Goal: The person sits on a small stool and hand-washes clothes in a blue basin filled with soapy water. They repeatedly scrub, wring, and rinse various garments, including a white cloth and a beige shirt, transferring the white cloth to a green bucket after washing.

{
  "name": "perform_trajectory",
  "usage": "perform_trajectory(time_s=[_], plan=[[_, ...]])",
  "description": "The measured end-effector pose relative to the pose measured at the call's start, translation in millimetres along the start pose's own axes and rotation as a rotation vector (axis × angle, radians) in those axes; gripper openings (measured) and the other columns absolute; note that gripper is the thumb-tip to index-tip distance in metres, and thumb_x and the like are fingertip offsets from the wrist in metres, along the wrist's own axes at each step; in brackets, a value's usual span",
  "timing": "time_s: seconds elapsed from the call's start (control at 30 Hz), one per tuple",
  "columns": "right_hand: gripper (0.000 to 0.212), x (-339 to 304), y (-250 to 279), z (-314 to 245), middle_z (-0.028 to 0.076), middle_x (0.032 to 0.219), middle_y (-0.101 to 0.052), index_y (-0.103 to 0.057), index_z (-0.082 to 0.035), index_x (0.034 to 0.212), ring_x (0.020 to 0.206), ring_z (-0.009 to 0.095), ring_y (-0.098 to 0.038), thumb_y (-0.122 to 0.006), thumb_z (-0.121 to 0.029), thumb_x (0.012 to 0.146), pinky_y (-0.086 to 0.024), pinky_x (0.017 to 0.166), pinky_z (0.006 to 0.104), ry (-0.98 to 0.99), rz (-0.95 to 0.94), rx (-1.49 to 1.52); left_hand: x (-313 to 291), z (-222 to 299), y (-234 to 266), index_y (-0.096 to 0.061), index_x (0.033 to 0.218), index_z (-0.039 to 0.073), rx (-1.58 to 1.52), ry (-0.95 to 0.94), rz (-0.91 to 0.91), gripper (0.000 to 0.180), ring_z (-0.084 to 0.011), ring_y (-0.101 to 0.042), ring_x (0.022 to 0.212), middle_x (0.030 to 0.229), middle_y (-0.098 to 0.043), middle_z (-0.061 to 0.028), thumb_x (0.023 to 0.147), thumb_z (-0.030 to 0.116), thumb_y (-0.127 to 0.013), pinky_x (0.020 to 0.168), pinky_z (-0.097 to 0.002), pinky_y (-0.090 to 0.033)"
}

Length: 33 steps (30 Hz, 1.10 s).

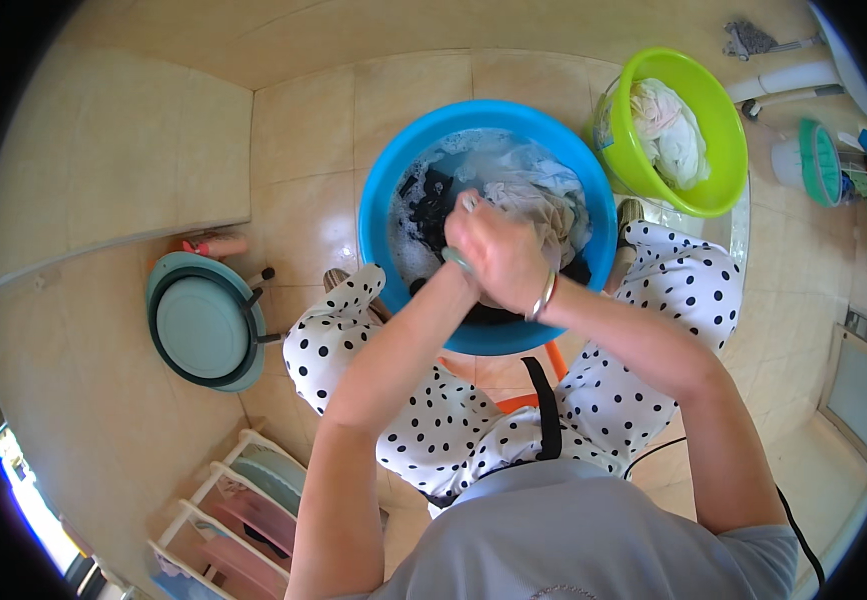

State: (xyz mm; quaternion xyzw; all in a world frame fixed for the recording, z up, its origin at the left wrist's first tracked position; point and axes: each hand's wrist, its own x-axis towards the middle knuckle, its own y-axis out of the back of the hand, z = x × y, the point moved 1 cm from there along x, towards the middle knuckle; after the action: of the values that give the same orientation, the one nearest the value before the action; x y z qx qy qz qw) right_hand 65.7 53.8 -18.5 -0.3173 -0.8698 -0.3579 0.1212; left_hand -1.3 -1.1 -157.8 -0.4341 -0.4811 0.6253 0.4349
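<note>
A round blue basin (379,185) stands on the floor between my knees, with soapy, cloudy water and laundry inside. Over its middle my two hands are pressed together, slightly blurred. My left hand (463,232), below a pale green bangle, is closed and partly covered by the right. My right hand (514,262), with a silver bangle at the wrist, is closed over it. Whatever they grip is hidden between them. Black cloth (430,205) lies in the suds on the left of the basin, and pale grey-beige cloth (544,205) is bunched right beside my right hand.
A lime-green bucket (724,150) holding whitish cloth (672,135) stands beyond the basin at the right. Folding teal basins (204,325) lean by the left wall. A white rack (224,500) is at lower left, and an orange stool (519,402) shows beneath me.
</note>
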Motion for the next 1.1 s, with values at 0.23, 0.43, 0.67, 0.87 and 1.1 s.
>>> perform_trajectory(time_s=[0.23,0.43,0.67,0.87,1.1], plan=[[0.016,-16,15,122,0.014,0.08,-0.06,-0.054,-0.005,0.077,0.072,0.033,-0.06,-0.054,-0.018,0.086,-0.047,0.057,0.0453,-0.158,-0.264,-0.445,19,-16,-121,-0.052,0.083,0.011,0.217,0.046,0.908,0.023,-0.0149,-0.051,0.074,0.078,-0.052,-0.0005,0.095,0.029,-0.045,0.068,-0.0288,-0.044],[0.023,11,37,123,0.014,0.096,-0.064,-0.065,-0.001,0.089,0.08,0.019,-0.062,-0.049,-0.019,0.089,-0.048,0.074,0.032,-0.663,-0.439,0.393,5,43,-98,-0.059,0.111,0.003,1.271,0.176,0.519,0.043,-0.0193,-0.056,0.086,0.09,-0.058,-0.0032,0.086,0.038,-0.06,0.082,-0.0286,-0.043],[0.043,24,56,67,0.012,0.107,-0.061,-0.055,-0.002,0.115,0.099,0.019,-0.058,-0.066,-0.018,0.077,-0.045,0.088,0.0303,-0.506,-0.457,0.586,0,58,-110,-0.063,0.108,0.01,1.975,-0.411,0.261,0.03,-0.0373,-0.053,0.104,0.103,-0.063,-0.0123,0.078,0.009,-0.062,0.098,-0.0436,-0.033],[0.05,-4,42,111,0.016,0.104,-0.061,-0.055,-0.004,0.114,0.098,0.028,-0.058,-0.071,-0.022,0.069,-0.046,0.083,0.0353,-0.702,-0.319,0.006,9,80,-139,-0.051,0.124,0.006,0.958,-0.562,0.5,0.036,-0.0193,-0.057,0.101,0.11,-0.059,-0.0098,0.089,0.0,-0.046,0.088,-0.0313,-0.046],[0.038,29,40,31,0.014,0.106,-0.053,-0.053,-0.004,0.11,0.09,0.029,-0.059,-0.055,-0.001,0.073,-0.049,0.077,0.0341,0.009,-0.186,0.195,19,67,-121,-0.049,0.121,0.011,0.118,0.003,0.41,0.035,-0.0248,-0.051,0.111,0.12,-0.052,-0.009,0.091,0.027,-0.054,0.095,-0.0397,-0.041]])
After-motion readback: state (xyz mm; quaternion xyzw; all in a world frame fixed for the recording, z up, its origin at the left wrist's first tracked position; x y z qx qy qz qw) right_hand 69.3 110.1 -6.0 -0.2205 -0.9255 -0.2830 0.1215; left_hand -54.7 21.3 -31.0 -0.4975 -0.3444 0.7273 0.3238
